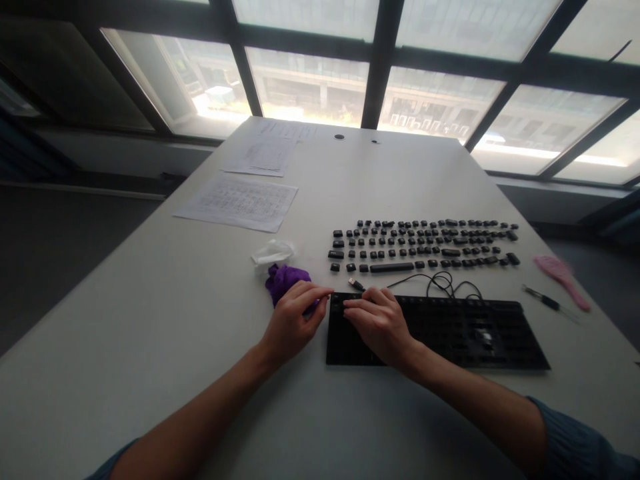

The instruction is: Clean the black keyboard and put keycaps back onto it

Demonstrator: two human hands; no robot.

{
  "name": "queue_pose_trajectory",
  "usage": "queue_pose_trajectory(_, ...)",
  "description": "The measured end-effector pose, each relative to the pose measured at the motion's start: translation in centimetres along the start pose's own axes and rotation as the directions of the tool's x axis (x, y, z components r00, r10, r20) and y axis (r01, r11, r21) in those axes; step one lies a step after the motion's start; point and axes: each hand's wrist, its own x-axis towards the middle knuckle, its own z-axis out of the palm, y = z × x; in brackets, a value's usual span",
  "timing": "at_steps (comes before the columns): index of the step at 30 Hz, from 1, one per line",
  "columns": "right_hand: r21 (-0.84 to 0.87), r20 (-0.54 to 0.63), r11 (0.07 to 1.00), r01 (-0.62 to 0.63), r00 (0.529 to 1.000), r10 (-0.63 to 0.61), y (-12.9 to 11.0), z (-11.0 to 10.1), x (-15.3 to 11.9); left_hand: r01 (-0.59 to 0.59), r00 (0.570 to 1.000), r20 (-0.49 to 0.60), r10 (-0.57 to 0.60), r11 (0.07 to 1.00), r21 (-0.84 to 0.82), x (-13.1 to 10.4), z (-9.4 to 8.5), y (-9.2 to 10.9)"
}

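The left hand (296, 319) is at the far left corner of the black keyboard base (445, 333), thumb and fingertips drawn close to each other; whether that grip is pinched on anything small cannot be told. The right hand (381, 325) is over the left part of the keyboard base, its fingers bent and pointing toward the left hand; its grip is partly hidden by its own knuckles, so I cannot tell if it holds something. The two hands are near each other but apart. The keyboard base lies flat on the white tabletop (175, 340), and a pale patch on its right half is too blurred to name.

Just beyond the keyboard base's far edge are a USB plug (355, 285), near the right hand, and a thin black cable (399, 281) that runs into loose loops. Farther beyond the keyboard base, loose black keycaps (451, 253) are set out in rows, with one long keycap (392, 268) in the nearest row. To the left of the keyboard base, just past the left hand, sits a bunched purple cloth (286, 281), with crumpled white tissue (271, 255) beside it. To the right of the keyboard base lie a slim tool (549, 303) with a black handle and a pink brush (560, 275). Well beyond the keyboard base to the left are printed sheets (240, 200), and past the tabletop stand large windows (310, 83).
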Motion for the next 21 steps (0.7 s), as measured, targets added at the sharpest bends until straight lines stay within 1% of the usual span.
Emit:
queue_pose_trajectory(6,-0.039,0.013,0.999,0.018,1.000,-0.017,-0.16,0.10,-0.05,0.006,1.000,0.004,-0.006,1.000,-0.008,0.17,0.08,0.02)
queue_pose_trajectory(10,-0.075,0.046,0.997,0.036,0.998,-0.033,-0.36,-0.12,0.11,-0.008,1.000,0.001,0.008,1.000,0.001,0.19,0.04,0.09)
queue_pose_trajectory(17,-0.068,0.075,0.997,0.022,0.997,-0.017,-0.50,-0.20,0.26,-0.010,1.000,-0.002,0.010,1.000,0.011,0.24,-0.01,0.19)
queue_pose_trajectory(21,-0.057,0.067,0.998,-0.014,0.998,0.018,-0.68,-0.58,0.21,-0.018,1.000,-0.012,0.018,1.000,0.021,0.36,-0.09,0.32)
